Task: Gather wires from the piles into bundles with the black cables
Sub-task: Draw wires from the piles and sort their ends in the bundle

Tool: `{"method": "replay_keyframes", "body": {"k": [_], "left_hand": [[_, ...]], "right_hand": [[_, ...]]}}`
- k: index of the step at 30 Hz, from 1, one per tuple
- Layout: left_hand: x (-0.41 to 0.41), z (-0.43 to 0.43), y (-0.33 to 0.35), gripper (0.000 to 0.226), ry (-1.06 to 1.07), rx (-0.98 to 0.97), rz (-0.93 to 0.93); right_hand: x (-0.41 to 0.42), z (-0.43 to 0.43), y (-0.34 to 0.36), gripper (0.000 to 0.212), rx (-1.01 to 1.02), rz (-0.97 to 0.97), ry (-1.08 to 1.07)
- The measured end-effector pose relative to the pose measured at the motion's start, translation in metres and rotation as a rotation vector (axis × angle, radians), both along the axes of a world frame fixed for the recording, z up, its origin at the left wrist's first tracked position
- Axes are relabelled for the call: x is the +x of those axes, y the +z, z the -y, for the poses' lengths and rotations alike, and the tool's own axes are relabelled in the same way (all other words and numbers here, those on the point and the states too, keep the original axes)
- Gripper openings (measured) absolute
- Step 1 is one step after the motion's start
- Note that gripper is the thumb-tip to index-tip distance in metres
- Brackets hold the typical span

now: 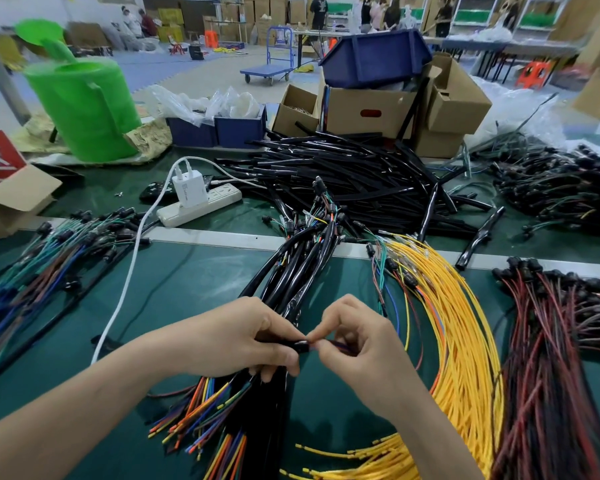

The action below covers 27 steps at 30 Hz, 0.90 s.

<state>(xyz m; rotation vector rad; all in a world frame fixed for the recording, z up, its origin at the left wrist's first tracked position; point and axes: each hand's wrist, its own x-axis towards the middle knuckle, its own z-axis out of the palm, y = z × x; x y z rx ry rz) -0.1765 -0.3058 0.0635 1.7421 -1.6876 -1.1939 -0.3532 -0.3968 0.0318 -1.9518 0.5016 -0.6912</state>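
**Hands join wires to black cable at crowded harness bench**

A person's left hand point(236, 336) gripped the end of a black cable point(297, 344), fingers curled round it. The right hand point(368, 348) pinched a few thin wires point(342, 346) between thumb and forefinger right at the cable's mouth. Both hands met low in the centre of the green table point(187, 289), just above a heap of finished bundles point(305, 261). The heap ran away from the person, and its coloured wire ends point(201, 410) fanned out below the left wrist.

Just to the right of the hands, a thick pile of yellow wires point(458, 341) curved across the table. Beyond it, a pile of red and black wires point(551, 341) lay at the right edge. A third pile of blue, green and brown wires point(49, 265) lay at the far left, well apart from the hands.

Farther back, a loose stack of black cables point(354, 178) sprawled in front of a cardboard box point(368, 109), which was topped by an upturned blue bin point(374, 57). A white power strip point(201, 206) with a charger point(189, 188) plugged in sat left of that stack, and its white lead point(125, 289) trailed toward the person. A green watering can point(84, 109) stood at the back left.
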Motion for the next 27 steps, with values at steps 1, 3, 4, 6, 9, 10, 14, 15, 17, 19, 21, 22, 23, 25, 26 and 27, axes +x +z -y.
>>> {"method": "replay_keyframes", "body": {"k": [1, 3, 4, 6, 9, 10, 14, 15, 17, 19, 21, 22, 23, 25, 26, 27], "left_hand": [[-0.002, 0.000, 0.002, 0.015, -0.008, 0.000, -0.001], [-0.007, 0.001, 0.004, 0.017, -0.006, -0.012, 0.022], [-0.010, 0.002, 0.004, 0.018, -0.003, -0.025, 0.038], [-0.017, 0.003, 0.002, 0.021, -0.003, -0.066, 0.111], [-0.023, 0.000, 0.001, 0.023, -0.005, -0.174, 0.287], [-0.022, -0.002, 0.003, 0.023, 0.020, -0.203, 0.288], [-0.002, -0.015, 0.011, 0.026, 0.155, -0.256, 0.220], [0.002, -0.019, 0.011, 0.026, 0.164, -0.257, 0.217], [0.007, -0.025, 0.013, 0.026, 0.177, -0.268, 0.225], [0.013, -0.030, 0.018, 0.027, 0.204, -0.287, 0.210], [0.017, -0.030, 0.025, 0.028, 0.210, -0.303, 0.204], [0.017, -0.029, 0.029, 0.028, 0.192, -0.301, 0.220], [0.016, -0.028, 0.032, 0.028, 0.158, -0.292, 0.237], [0.013, -0.026, 0.036, 0.029, 0.085, -0.269, 0.252], [0.012, -0.027, 0.038, 0.030, 0.065, -0.267, 0.243], [0.012, -0.027, 0.040, 0.030, 0.056, -0.271, 0.219]], "right_hand": [[0.000, 0.000, 0.000, 0.015, 0.018, 0.000, 0.021], [0.000, -0.002, -0.001, 0.016, 0.049, -0.001, 0.050], [0.001, -0.004, -0.001, 0.015, 0.078, 0.008, 0.066], [0.004, -0.009, -0.002, 0.012, 0.135, 0.037, 0.090], [0.007, -0.010, -0.005, 0.020, 0.027, -0.060, 0.010], [0.007, -0.008, -0.007, 0.031, -0.070, -0.153, -0.050], [0.005, 0.000, -0.006, 0.050, -0.408, -0.338, -0.296], [0.008, -0.001, -0.003, 0.050, -0.466, -0.342, -0.327], [0.015, -0.003, 0.007, 0.051, -0.534, -0.337, -0.330], [0.023, -0.001, 0.018, 0.051, -0.577, -0.355, -0.293], [0.031, 0.002, 0.029, 0.056, -0.664, -0.395, -0.239], [0.035, 0.002, 0.036, 0.056, -0.700, -0.416, -0.192], [0.040, 0.002, 0.043, 0.055, -0.742, -0.411, -0.143], [0.048, -0.004, 0.056, 0.056, -0.845, -0.330, -0.076], [0.052, -0.007, 0.061, 0.058, -0.863, -0.314, -0.058], [0.055, -0.009, 0.065, 0.063, -0.853, -0.324, -0.033]]}}
